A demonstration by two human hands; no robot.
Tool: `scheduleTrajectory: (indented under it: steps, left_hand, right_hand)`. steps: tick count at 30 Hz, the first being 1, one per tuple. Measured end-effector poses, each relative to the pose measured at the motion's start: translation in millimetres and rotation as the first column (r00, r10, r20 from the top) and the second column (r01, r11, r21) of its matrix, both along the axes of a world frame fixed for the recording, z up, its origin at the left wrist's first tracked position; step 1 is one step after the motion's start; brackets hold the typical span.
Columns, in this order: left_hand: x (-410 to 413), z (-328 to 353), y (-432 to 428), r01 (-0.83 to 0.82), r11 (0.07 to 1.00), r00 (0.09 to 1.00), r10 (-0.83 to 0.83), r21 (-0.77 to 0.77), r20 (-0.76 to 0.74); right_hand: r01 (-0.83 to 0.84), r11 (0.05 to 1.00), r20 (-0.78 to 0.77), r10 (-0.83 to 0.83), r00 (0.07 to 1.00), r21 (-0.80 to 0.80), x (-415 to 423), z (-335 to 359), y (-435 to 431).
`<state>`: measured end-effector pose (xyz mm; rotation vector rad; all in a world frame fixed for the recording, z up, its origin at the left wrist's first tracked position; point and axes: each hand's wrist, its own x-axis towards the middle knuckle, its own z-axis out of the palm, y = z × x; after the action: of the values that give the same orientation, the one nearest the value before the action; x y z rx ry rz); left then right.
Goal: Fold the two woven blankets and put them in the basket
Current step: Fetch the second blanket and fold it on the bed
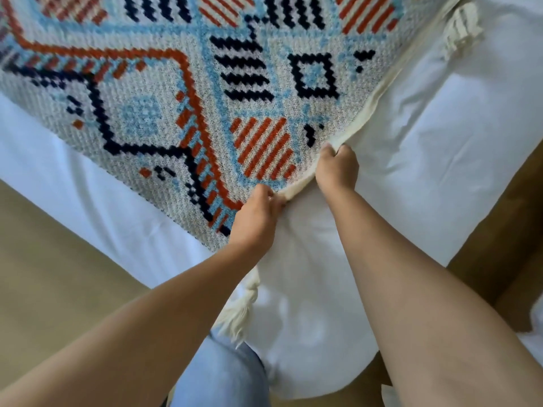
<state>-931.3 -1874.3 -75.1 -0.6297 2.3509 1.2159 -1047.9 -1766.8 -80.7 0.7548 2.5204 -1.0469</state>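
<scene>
Blanket (182, 92), woven in orange, navy and pale blue on cream, lay spread flat over the white bed (440, 142), running off the top and left of the view. Was gripped along its cream hem (379, 92) near the lower corner by both hands. Left hand (255, 212) nearer the corner, fingers curled tight and pinching the hem. Right hand (338, 168) just beyond it on the same edge, fingers closed round a bunched fold of hem. Cream tassel (461, 30) rested on the bed at the far right corner; another tassel (241, 312) hung below the left forearm, above a knee in blue jeans (220, 374). Tan floor (44, 259) at left.
</scene>
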Motion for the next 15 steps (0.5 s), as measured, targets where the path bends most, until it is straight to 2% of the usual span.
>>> scheduleTrajectory:
  steps: [2,4,7,9,11,13,15]
  left_hand:
    - [-1.0,1.4,-10.3,0.177,0.979,0.984,-0.177,-0.104,0.006]
    - [-1.1,0.4,-22.7,0.240,0.947,0.971,-0.235,-0.211,0.053]
    - [3.8,0.1,-42.1,0.144,0.965,0.982,-0.112,-0.217,0.154]
    - [8.4,1.1,-55.6,-0.008,0.997,0.972,0.025,-0.075,0.233]
    - [11.3,4.4,-68.5,-0.177,0.981,0.946,0.146,0.082,0.288]
    - [12.9,10.2,-84.2,-0.189,0.977,0.954,0.159,0.102,0.255]
    - [11.0,16.4,-103.9,-0.138,0.990,0.980,0.132,0.032,0.151]
  right_hand:
    - [0.019,0.999,-0.043,-0.017,0.999,0.044,-2.5,2.8,-6.6]
    - [0.050,0.998,-0.059,-0.047,0.997,0.042,-2.4,4.5,-16.4]
    - [0.102,0.995,-0.082,-0.100,0.992,0.015,-3.6,9.4,-31.6]
    - [0.130,0.991,-0.106,-0.130,0.986,-0.012,-7.6,14.4,-39.8]
    - [0.148,0.988,-0.130,-0.152,0.980,-0.038,-14.5,18.3,-45.9]
    - [0.154,0.986,-0.136,-0.162,0.977,-0.066,-20.9,21.8,-55.5]
    - [0.170,0.980,-0.120,-0.182,0.976,-0.108,-25.0,25.0,-70.1]
